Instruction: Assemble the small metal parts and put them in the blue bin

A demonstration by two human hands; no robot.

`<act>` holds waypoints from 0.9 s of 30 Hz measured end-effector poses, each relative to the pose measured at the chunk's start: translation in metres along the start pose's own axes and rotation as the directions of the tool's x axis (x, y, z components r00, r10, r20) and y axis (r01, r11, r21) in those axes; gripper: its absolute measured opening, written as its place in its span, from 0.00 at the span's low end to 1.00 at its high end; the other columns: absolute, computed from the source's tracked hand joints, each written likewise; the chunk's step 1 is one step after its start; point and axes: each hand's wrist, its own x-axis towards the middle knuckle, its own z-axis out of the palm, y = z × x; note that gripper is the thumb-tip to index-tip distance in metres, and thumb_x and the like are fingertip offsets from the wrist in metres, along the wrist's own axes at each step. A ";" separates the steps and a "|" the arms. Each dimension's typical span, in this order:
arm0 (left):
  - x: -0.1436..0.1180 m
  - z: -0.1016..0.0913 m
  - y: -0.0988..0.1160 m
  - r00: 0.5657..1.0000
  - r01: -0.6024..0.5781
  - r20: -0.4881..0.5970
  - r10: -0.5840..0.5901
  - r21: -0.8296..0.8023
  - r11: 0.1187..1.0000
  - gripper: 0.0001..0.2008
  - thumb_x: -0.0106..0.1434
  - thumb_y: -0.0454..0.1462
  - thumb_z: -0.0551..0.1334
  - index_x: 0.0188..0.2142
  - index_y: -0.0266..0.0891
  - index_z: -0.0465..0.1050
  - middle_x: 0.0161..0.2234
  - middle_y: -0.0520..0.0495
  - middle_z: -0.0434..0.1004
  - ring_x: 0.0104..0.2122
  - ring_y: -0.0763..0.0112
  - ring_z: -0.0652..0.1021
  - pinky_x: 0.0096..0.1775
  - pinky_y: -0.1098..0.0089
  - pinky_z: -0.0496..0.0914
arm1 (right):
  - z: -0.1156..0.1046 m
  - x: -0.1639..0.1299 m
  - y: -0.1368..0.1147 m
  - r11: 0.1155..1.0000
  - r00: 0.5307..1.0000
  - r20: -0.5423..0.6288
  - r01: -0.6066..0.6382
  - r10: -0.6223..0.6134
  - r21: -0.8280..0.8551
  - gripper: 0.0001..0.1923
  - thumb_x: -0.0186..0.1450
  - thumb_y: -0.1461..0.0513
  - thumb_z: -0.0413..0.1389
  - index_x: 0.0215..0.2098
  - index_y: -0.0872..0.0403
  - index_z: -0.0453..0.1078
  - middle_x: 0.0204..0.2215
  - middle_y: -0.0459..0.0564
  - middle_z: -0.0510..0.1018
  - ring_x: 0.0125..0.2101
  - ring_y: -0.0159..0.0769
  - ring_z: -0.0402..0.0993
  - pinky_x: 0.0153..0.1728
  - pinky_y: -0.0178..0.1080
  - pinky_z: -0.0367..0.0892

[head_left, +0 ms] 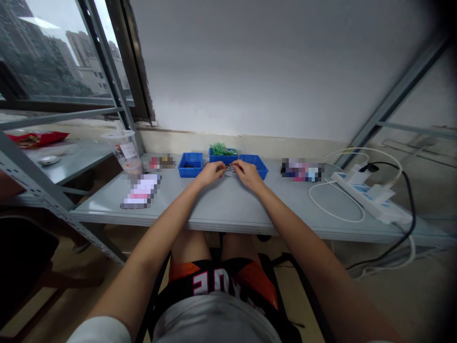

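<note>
Head view, from the left of the frame: a window (53, 52) shows grey towers, and a clear plastic cup (123, 150) stands on the smooth grey counter (228, 209). At centre, the left hand (211, 173) and right hand (248, 175) meet, fingertips pinching a small bundle of thin metal clips (230, 169) just above the counter, in front of three square blue plastic trays (190, 164). Right of them, a white power strip (371, 195) lies among looping cables below a plain white wall.

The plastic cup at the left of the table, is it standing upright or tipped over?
Upright. The plastic cup stands on its base on the table, its lidded rim on top, left of the three blue bins.
</note>
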 end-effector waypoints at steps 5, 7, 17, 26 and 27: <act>-0.002 -0.001 0.004 1.000 0.001 0.007 -0.001 0.022 1.000 0.07 0.63 0.37 0.57 0.34 0.35 0.71 0.24 0.51 0.73 0.25 0.72 0.73 0.32 0.72 0.66 | 0.000 0.000 -0.001 1.000 1.000 0.001 0.006 -0.006 0.007 0.12 0.69 0.60 0.49 0.43 0.53 0.73 0.36 0.52 0.81 0.36 0.39 0.76 0.40 0.38 0.64; -0.003 -0.002 0.005 1.000 -0.003 0.006 0.003 0.023 1.000 0.07 0.63 0.37 0.57 0.34 0.35 0.71 0.24 0.51 0.73 0.25 0.72 0.73 0.32 0.72 0.66 | 0.000 0.000 -0.001 1.000 1.000 -0.003 0.004 -0.004 0.007 0.12 0.69 0.60 0.49 0.43 0.53 0.74 0.36 0.52 0.81 0.36 0.39 0.76 0.40 0.38 0.64; -0.002 -0.003 0.006 1.000 -0.025 0.009 0.024 0.052 0.998 0.08 0.63 0.37 0.57 0.34 0.34 0.72 0.23 0.51 0.71 0.25 0.72 0.71 0.32 0.72 0.64 | -0.001 -0.001 0.001 0.999 0.999 0.008 -0.033 0.033 -0.006 0.13 0.69 0.60 0.48 0.44 0.53 0.73 0.35 0.52 0.81 0.34 0.39 0.75 0.39 0.38 0.64; -0.004 -0.004 0.011 1.000 -0.020 -0.010 0.020 0.051 0.999 0.09 0.63 0.36 0.57 0.36 0.34 0.74 0.26 0.49 0.74 0.27 0.71 0.71 0.34 0.71 0.65 | 0.001 -0.001 0.006 0.998 0.998 0.007 -0.065 0.065 -0.009 0.13 0.69 0.60 0.48 0.44 0.53 0.73 0.32 0.51 0.80 0.32 0.38 0.75 0.38 0.37 0.64; -0.004 -0.004 0.011 1.000 -0.019 -0.014 0.020 0.055 0.998 0.09 0.63 0.36 0.57 0.36 0.34 0.74 0.26 0.49 0.74 0.27 0.71 0.71 0.34 0.71 0.65 | 0.001 0.000 0.006 0.998 0.998 0.011 -0.069 0.069 -0.006 0.13 0.68 0.60 0.48 0.44 0.53 0.73 0.32 0.51 0.80 0.32 0.38 0.75 0.38 0.37 0.64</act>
